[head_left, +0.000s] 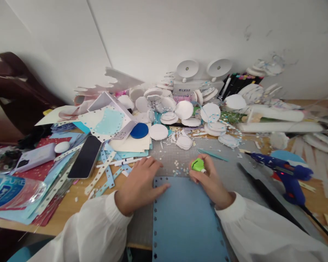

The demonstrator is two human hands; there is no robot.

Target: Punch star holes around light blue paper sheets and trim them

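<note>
A blue sheet [187,222] with small flower-shaped holes along its side edges lies on the grey mat [142,227]. My right hand [211,178] is wrapped round a small bright green punch [198,165] above the sheet's top right corner. Fingers apart, my left hand [142,182] rests at the sheet's top left, its thumb over the corner and nothing held. Tiny paper bits [177,168] are scattered on the mat between the hands.
Punched paper strips [109,174], a dark phone [84,157] and a plastic bottle pack [13,191] are on the left. White discs [158,131] pile up at the back. A blue glue gun [289,176] and a long black blade-like tool [268,196] lie right.
</note>
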